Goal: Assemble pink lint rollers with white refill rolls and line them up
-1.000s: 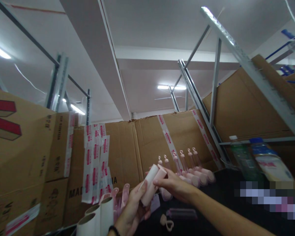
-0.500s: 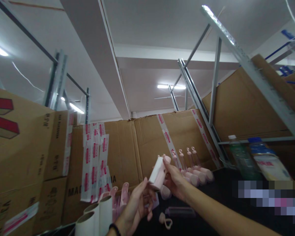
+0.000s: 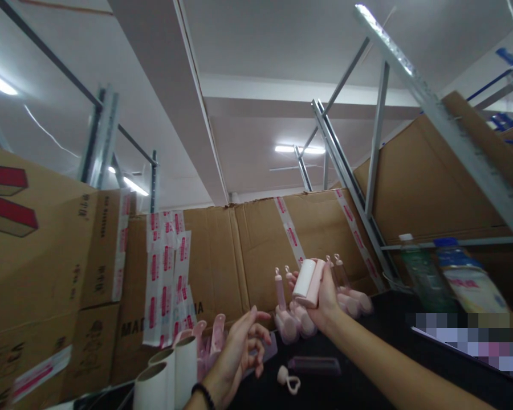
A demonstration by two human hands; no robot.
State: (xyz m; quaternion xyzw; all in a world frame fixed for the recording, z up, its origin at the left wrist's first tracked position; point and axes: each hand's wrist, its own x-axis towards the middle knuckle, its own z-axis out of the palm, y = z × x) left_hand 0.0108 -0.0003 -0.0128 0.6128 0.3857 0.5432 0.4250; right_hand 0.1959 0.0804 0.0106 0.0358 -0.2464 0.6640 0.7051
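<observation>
My right hand point(image 3: 327, 296) is wrapped round a small lint roller point(image 3: 310, 283) with a white roll beside a pink shell; its fingertips show behind it. My left hand point(image 3: 248, 345) is empty, with its fingers loosely curled and apart, to the left of and below the roller. A pink end piece with a heart-shaped loop point(image 3: 289, 380) lies on the black table point(image 3: 359, 370), beside a clear pinkish tube point(image 3: 314, 365). Several pink pieces with upright looped stems point(image 3: 281, 290) stand behind my hands, partly hidden by the right one.
White hollow rolls point(image 3: 185, 367) stand at the lower left, next to pink handle-like parts point(image 3: 218, 336). Cardboard walls point(image 3: 214, 250) enclose the back and left. A green bottle point(image 3: 425, 276) and a blue-capped container point(image 3: 468, 279) stand at the right, below a metal frame point(image 3: 444, 122).
My right hand has carried the lint roller to the right, away from my left hand, and turned it. My left hand has let go and stayed nearly in place.
</observation>
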